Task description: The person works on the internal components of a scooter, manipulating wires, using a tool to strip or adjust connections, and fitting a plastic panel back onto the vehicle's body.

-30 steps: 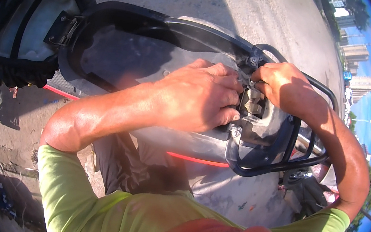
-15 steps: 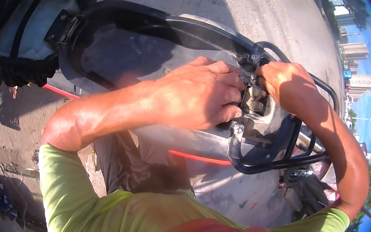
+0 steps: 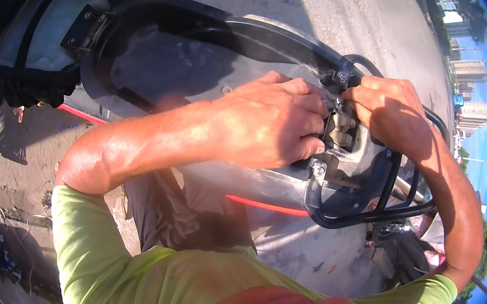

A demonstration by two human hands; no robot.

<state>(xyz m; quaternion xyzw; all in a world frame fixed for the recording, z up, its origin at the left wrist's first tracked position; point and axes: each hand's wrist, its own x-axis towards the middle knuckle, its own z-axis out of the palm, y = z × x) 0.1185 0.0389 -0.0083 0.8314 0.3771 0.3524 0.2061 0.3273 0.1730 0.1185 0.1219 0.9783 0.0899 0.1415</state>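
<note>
A scooter body lies across the view, with its black under-seat compartment [image 3: 152, 2] uncovered. My left hand [image 3: 272, 119] rests at the compartment's right end, its fingers bent down over the edge beside a small metal part [image 3: 341, 131] set in a recess. The fingertips are hidden, and so is whatever they grip. On the far side of that recess, my right hand [image 3: 391, 109] is closed in a pinch close to a bolt [image 3: 342, 77] on the black tubular rear rack [image 3: 357, 213]. What lies between its fingertips cannot be made out. Another bolt [image 3: 318, 168] shows near my left thumb.
At the left, a raised seat [image 3: 11, 38] shows its underside, joined to the body by a hinge [image 3: 88, 29]. A red strip [image 3: 267, 206] runs along the scooter's near side. Dark items [image 3: 401, 250] lie beyond the rack, and litter is on the ground.
The whole scene has shifted slightly to the right in the view. Both hands keep nearly the same places on the scooter, the right one with its fingers slightly more bunched.
</note>
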